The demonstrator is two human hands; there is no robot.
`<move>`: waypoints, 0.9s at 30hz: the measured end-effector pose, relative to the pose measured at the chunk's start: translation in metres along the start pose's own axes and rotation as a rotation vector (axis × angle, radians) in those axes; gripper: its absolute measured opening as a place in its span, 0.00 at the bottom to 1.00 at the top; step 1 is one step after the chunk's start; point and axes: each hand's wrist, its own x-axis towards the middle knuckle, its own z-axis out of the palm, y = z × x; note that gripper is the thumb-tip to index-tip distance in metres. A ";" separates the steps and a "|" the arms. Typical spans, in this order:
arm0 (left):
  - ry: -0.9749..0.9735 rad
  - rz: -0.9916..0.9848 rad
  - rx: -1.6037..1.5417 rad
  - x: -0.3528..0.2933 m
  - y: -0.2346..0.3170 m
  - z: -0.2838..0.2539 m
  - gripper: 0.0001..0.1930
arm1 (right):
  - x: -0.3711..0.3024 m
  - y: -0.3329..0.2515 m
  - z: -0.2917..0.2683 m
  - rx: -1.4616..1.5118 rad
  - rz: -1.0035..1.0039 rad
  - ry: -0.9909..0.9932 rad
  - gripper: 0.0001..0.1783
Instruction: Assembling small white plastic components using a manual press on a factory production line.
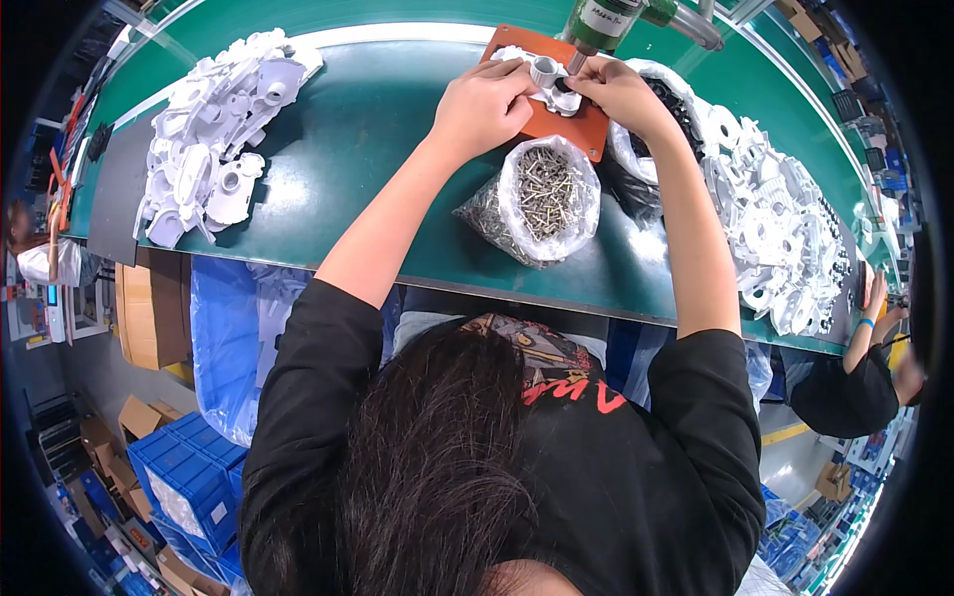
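A white plastic part (545, 72) with a round collar lies on an orange plate (566, 127) at the far side of the bench. My left hand (485, 107) grips this part from its left side, fingers curled over the edge. On the other side my right hand (621, 94) is closed, its fingertips pinched at the part's right end beside a small black piece (562, 85). What those fingertips hold is too small to make out. Just above them hangs a green power screwdriver (602, 24), its tip pointing down at the part. An open bag of screws (545, 191) stands nearer, between my forearms.
White plastic parts (214, 139) are heaped on the left of the green bench (368, 129), with another heap (775, 223) on the right. A bag of black pieces (636, 154) stands behind my right forearm. Blue crates (189, 477) sit at lower left. Another person (845, 392) works at far right.
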 end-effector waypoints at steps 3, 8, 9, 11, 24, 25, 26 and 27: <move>0.000 0.001 0.010 0.000 0.001 0.000 0.09 | 0.000 0.000 0.001 0.019 0.003 0.007 0.15; -0.003 0.006 0.019 0.000 0.001 -0.001 0.09 | 0.000 0.001 0.001 0.024 -0.002 0.014 0.17; 0.001 0.006 0.018 0.000 0.000 -0.001 0.09 | 0.000 0.001 0.001 0.024 -0.002 0.014 0.17; 0.004 0.007 0.018 0.000 0.001 -0.001 0.09 | -0.001 0.000 0.000 -0.005 -0.007 0.020 0.18; -0.003 0.003 0.010 0.000 0.001 -0.001 0.09 | 0.000 0.001 0.001 -0.004 -0.020 0.026 0.18; -0.012 -0.002 0.006 0.000 0.001 -0.002 0.09 | 0.000 0.002 0.002 0.007 -0.017 0.027 0.18; -0.012 -0.002 0.006 0.000 0.001 -0.001 0.09 | 0.000 0.002 0.002 0.017 -0.014 0.029 0.18; -0.008 -0.001 0.010 0.000 0.001 -0.001 0.09 | 0.001 0.003 0.002 0.017 -0.014 0.029 0.18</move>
